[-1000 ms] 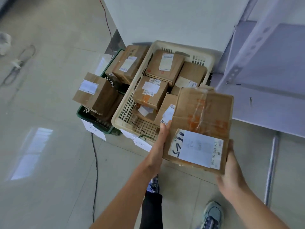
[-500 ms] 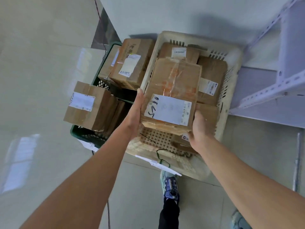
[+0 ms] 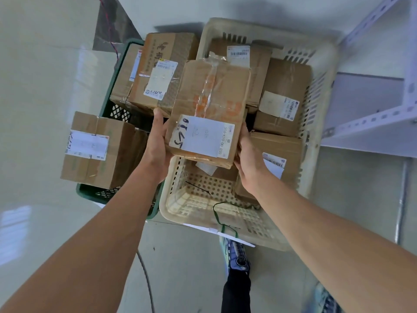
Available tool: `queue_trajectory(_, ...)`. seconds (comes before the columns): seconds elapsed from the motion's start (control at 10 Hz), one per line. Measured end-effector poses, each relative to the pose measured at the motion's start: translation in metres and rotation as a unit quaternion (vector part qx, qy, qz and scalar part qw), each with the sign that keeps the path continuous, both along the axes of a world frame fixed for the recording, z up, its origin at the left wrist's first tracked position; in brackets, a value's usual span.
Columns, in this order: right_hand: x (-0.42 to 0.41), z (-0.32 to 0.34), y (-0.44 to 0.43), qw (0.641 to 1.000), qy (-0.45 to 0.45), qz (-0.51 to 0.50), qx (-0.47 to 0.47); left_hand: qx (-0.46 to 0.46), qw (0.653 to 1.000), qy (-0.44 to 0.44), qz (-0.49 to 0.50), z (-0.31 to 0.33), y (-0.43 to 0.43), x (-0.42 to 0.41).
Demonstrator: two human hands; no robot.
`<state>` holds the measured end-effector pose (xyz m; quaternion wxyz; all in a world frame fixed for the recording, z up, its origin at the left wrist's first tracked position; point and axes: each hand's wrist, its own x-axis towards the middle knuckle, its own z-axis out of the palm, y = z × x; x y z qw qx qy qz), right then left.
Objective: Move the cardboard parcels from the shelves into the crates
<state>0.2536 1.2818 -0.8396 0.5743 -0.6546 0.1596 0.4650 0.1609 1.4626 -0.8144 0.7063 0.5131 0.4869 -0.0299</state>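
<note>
I hold a flat cardboard parcel (image 3: 209,102) with a white label and clear tape over the left part of the cream plastic crate (image 3: 325,64). My left hand (image 3: 158,143) grips its left edge and my right hand (image 3: 250,159) grips its right edge. Several other parcels lie in the cream crate, among them one with a white label (image 3: 284,98) at the right. Whether the held parcel rests on them is unclear. Beside it, the green crate (image 3: 90,190) holds more parcels, with one labelled box (image 3: 97,150) sticking out at its left.
A white metal shelf (image 3: 370,118) stands at the right, its lower board bare. A red cable (image 3: 110,26) runs along the wall behind the crates and a grey cable (image 3: 146,283) crosses the tiled floor. My shoe (image 3: 237,254) is just below the cream crate.
Both hands have carried the parcel from the right, near the shelf, to above the cream crate and lowered it. My head has moved closer over the crates.
</note>
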Motion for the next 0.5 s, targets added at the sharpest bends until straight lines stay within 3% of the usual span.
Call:
queue_trajectory(0.3, -0.002, 0.009, -0.007, 0.999, -0.039, 0.027, 0.018, 0.013, 0.999, -0.003, -0.036, 0.011, 0.006, -0.004)
queue_trajectory(0.4, 0.008, 0.042, -0.012, 0.996, -0.081, 0.042, 0.02, 0.07, 0.997, -0.009, -0.036, 0.039, 0.006, -0.009)
queue_trajectory(0.5, 0.015, 0.09, -0.029, 0.979, -0.192, 0.069, 0.006, 0.148, 0.988, -0.004, -0.043, 0.082, 0.002, -0.016)
